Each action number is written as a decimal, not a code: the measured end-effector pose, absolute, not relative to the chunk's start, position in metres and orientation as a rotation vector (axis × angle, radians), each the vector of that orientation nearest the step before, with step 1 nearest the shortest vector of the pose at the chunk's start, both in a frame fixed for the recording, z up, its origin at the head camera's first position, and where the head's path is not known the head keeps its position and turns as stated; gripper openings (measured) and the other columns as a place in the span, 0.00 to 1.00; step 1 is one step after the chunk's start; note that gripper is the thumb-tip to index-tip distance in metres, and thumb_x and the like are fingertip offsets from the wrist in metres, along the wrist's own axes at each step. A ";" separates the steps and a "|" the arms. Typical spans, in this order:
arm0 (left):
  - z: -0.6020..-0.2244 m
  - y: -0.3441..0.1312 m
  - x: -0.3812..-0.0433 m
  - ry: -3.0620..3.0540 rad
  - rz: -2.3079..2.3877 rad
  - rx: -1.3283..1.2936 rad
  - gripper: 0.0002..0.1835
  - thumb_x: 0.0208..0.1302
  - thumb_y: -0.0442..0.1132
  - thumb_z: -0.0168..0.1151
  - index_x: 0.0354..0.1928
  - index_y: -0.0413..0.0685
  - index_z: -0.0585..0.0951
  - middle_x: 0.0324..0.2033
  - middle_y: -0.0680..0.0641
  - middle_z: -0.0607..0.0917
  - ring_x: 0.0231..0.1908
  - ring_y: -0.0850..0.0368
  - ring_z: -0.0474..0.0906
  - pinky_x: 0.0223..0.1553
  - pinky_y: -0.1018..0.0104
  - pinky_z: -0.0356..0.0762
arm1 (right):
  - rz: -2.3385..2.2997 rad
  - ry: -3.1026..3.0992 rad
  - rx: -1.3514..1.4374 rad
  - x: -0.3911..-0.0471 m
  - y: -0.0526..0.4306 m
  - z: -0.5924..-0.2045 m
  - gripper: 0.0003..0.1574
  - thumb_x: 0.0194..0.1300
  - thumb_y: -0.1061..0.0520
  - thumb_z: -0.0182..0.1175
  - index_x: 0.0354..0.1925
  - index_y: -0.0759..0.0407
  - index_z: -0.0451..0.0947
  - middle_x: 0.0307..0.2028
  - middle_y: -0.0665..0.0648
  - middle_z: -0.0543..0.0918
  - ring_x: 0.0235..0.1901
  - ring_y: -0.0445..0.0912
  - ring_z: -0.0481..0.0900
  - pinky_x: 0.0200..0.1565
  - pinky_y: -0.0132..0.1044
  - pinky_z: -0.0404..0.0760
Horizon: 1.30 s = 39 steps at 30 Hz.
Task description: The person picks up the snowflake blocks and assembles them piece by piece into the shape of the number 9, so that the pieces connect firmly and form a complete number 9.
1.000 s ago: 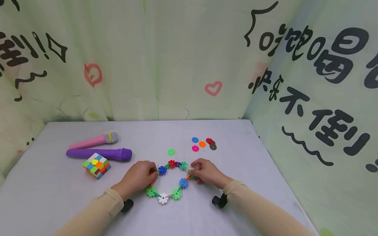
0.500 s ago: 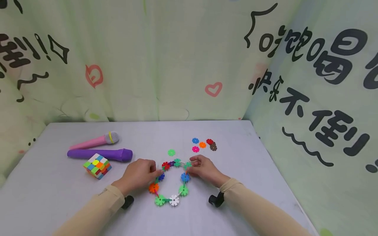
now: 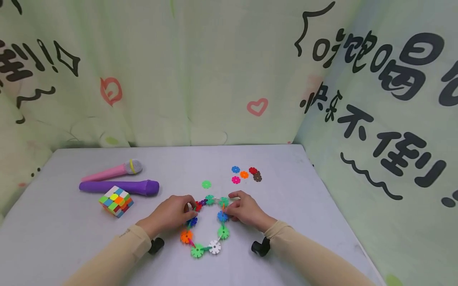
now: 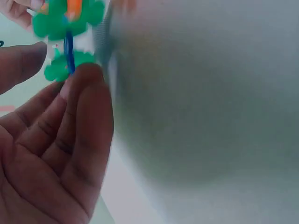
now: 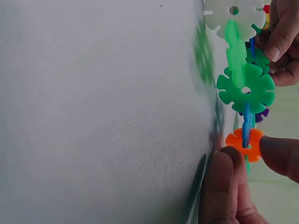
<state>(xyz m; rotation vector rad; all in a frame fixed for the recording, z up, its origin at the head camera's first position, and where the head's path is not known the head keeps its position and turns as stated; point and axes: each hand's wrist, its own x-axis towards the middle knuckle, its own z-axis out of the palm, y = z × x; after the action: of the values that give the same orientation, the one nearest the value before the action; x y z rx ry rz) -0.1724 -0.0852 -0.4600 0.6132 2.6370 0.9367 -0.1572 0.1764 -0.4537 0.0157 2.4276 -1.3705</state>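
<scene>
Ring of plastic discs low in mid-frame; right hand pinches it; left hand curled at it, hold unclear; uneven tugging could pop a slotted joint.

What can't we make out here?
- Head: part of the disc ring, hidden by the left grip.
- Head: slots in the loose discs, too small to count.
- Left wrist: the disc ring's remainder, cut off by the top edge.
- Right wrist: most of the left grip, cut by the right edge.
</scene>
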 end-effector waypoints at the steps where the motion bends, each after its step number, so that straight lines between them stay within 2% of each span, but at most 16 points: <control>1: -0.459 -0.086 -0.172 2.649 0.927 0.623 0.05 0.64 0.43 0.70 0.37 0.54 0.82 0.21 0.56 0.76 0.21 0.59 0.71 0.27 0.64 0.70 | -1.396 2.418 0.006 -0.158 0.176 -0.453 0.33 0.64 0.58 0.68 0.62 0.67 0.67 0.32 0.53 0.84 0.28 0.47 0.82 0.37 0.38 0.82; 4: -0.456 -0.086 -0.172 2.707 0.872 0.644 0.11 0.64 0.46 0.69 0.25 0.56 0.79 0.17 0.57 0.74 0.19 0.60 0.69 0.23 0.65 0.66 | -1.477 2.365 -0.025 -0.161 0.175 -0.454 0.32 0.65 0.61 0.67 0.63 0.68 0.67 0.33 0.55 0.85 0.32 0.47 0.84 0.39 0.39 0.83; 7: -0.455 -0.084 -0.174 2.779 0.815 0.643 0.16 0.62 0.47 0.70 0.21 0.55 0.76 0.15 0.57 0.72 0.19 0.61 0.68 0.23 0.66 0.64 | -1.506 2.317 -0.068 -0.164 0.174 -0.456 0.33 0.65 0.60 0.67 0.64 0.67 0.67 0.35 0.54 0.86 0.35 0.47 0.84 0.40 0.39 0.83; 9: -0.454 -0.082 -0.177 2.808 0.796 0.628 0.14 0.61 0.48 0.72 0.25 0.54 0.77 0.17 0.56 0.72 0.20 0.60 0.69 0.24 0.64 0.66 | -1.511 2.289 -0.101 -0.166 0.173 -0.458 0.32 0.65 0.60 0.67 0.63 0.67 0.67 0.36 0.54 0.87 0.36 0.47 0.85 0.41 0.38 0.83; 11: -0.453 -0.078 -0.179 2.827 0.764 0.636 0.11 0.60 0.49 0.73 0.33 0.54 0.80 0.23 0.55 0.76 0.24 0.60 0.71 0.27 0.63 0.70 | -1.507 2.264 -0.124 -0.166 0.173 -0.459 0.31 0.66 0.60 0.67 0.62 0.66 0.68 0.37 0.54 0.87 0.36 0.47 0.85 0.42 0.38 0.83; 13: -0.453 -0.074 -0.182 2.834 0.719 0.665 0.13 0.59 0.49 0.73 0.40 0.54 0.82 0.29 0.55 0.77 0.28 0.59 0.73 0.31 0.61 0.73 | -1.506 2.249 -0.141 -0.166 0.172 -0.459 0.30 0.66 0.61 0.67 0.62 0.66 0.68 0.38 0.55 0.87 0.37 0.47 0.85 0.42 0.38 0.83; 15: -0.454 -0.071 -0.185 2.830 0.662 0.693 0.14 0.59 0.49 0.72 0.44 0.54 0.84 0.32 0.55 0.78 0.30 0.59 0.73 0.34 0.61 0.74 | -1.509 2.234 -0.145 -0.166 0.172 -0.459 0.30 0.65 0.62 0.67 0.62 0.66 0.68 0.38 0.55 0.87 0.37 0.47 0.86 0.43 0.38 0.83; 20: -0.457 -0.065 -0.189 2.806 0.605 0.718 0.13 0.61 0.48 0.71 0.45 0.54 0.84 0.28 0.55 0.76 0.28 0.58 0.71 0.32 0.61 0.73 | -1.493 2.215 -0.184 -0.170 0.175 -0.458 0.29 0.65 0.62 0.67 0.61 0.66 0.70 0.38 0.55 0.86 0.38 0.48 0.85 0.44 0.39 0.83; 25: -0.459 -0.062 -0.187 2.801 0.596 0.751 0.17 0.58 0.51 0.74 0.47 0.55 0.85 0.31 0.55 0.75 0.27 0.59 0.70 0.31 0.61 0.73 | -1.439 2.311 -0.205 -0.183 0.187 -0.456 0.25 0.65 0.62 0.66 0.58 0.66 0.73 0.38 0.55 0.85 0.36 0.48 0.85 0.42 0.38 0.83; 32: -0.461 -0.063 -0.184 2.773 0.645 0.794 0.14 0.58 0.45 0.75 0.46 0.53 0.86 0.35 0.54 0.78 0.30 0.58 0.72 0.37 0.60 0.76 | -1.310 2.593 -0.021 -0.213 0.212 -0.457 0.20 0.64 0.62 0.67 0.54 0.64 0.78 0.35 0.55 0.82 0.30 0.47 0.83 0.37 0.36 0.82; 36: -0.461 -0.063 -0.183 2.748 0.677 0.810 0.14 0.58 0.42 0.74 0.46 0.52 0.86 0.37 0.53 0.78 0.33 0.58 0.74 0.42 0.58 0.77 | -1.125 2.737 0.040 -0.229 0.221 -0.463 0.23 0.64 0.58 0.67 0.57 0.59 0.78 0.31 0.54 0.80 0.26 0.46 0.79 0.33 0.36 0.79; 39: -0.461 -0.062 -0.183 2.736 0.691 0.825 0.14 0.59 0.42 0.74 0.47 0.51 0.86 0.39 0.52 0.79 0.36 0.57 0.75 0.44 0.57 0.78 | -0.991 2.798 -0.004 -0.237 0.223 -0.468 0.26 0.65 0.55 0.68 0.60 0.57 0.77 0.29 0.53 0.80 0.27 0.45 0.77 0.34 0.37 0.77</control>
<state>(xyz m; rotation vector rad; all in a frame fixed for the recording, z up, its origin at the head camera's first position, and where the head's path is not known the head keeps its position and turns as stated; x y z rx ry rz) -0.1831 -0.0624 -0.4610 0.8247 2.7362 0.6906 -0.2368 0.2233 -0.4678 -0.0036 2.7977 -0.9913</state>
